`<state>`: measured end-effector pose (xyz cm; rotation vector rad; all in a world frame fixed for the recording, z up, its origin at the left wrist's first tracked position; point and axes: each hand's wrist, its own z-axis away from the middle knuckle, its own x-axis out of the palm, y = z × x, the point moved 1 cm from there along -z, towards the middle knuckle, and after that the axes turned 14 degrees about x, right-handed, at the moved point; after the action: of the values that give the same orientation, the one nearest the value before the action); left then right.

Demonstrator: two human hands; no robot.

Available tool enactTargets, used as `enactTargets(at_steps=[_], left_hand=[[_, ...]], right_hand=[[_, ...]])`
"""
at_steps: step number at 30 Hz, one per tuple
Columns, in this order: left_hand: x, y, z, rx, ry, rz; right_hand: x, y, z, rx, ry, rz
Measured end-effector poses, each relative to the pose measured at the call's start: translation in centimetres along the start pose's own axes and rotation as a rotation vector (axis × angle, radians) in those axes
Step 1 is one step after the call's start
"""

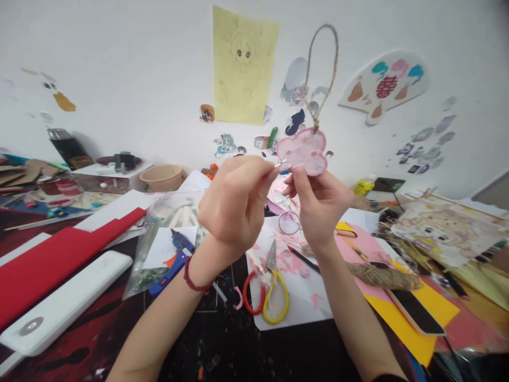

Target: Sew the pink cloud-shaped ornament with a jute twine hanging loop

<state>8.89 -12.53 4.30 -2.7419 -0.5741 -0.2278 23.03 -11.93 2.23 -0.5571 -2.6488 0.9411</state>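
My right hand [320, 204] pinches the lower edge of a pale pink, cloud-shaped pendant [301, 150] with a darker pink rim. A loop of brown twine [337, 50] rises from the pendant's top. My left hand [238, 199] is closed, with a red bracelet on its wrist. Between its thumb and finger shows a thin, shiny, pointed thing [280, 163], like a needle, its tip at the pendant's left side. The rest of that thing is hidden by the fingers. Both hands are raised above the table.
Below lie scissors [271, 286] with red and yellow handles on white paper [294, 313]. A blue glue gun [170, 270] and a white, long device [67, 300] are at left. At right are a twine bundle [384, 277] and a phone [415, 312]. Behind is a wall with drawings.
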Motion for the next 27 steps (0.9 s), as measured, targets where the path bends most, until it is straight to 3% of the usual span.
enactTargets(at_steps=[6,14,27], left_hand=[[0.5,0.3,0.2,0.126,-0.101,-0.058],[0.4,0.1,-0.2,0.001,-0.093,0.024],[0.6,0.6,0.1,-0.123,-0.275,0.179]], right_hand=[[-0.1,-0.1,0.0,-0.018,0.025,0.057],[-0.2,-0.9,0.1,-0.034,0.058,0.051],[-0.6,-1.5,0.0,-0.157,0.078,0.079]])
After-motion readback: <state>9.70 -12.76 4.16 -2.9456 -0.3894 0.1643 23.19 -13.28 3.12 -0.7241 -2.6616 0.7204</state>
